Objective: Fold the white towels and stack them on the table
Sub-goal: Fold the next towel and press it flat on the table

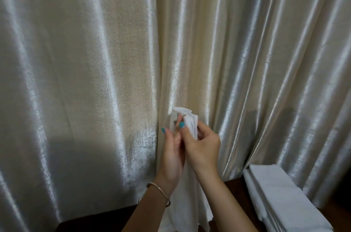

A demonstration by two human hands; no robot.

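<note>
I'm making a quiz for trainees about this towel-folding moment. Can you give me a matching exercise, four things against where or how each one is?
Things:
1. towel in hand
2. stack of folded towels
3. bracelet
4. curtain

Places or states:
A. hanging behind everything
B. on the left wrist
C. held up by both hands, hanging down
D. lying on the dark table at right

Pairs: 1-C, 2-D, 3-B, 4-A

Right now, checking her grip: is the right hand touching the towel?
Touching. The head view shows the right hand pinching the raised towel at its top edge.
</note>
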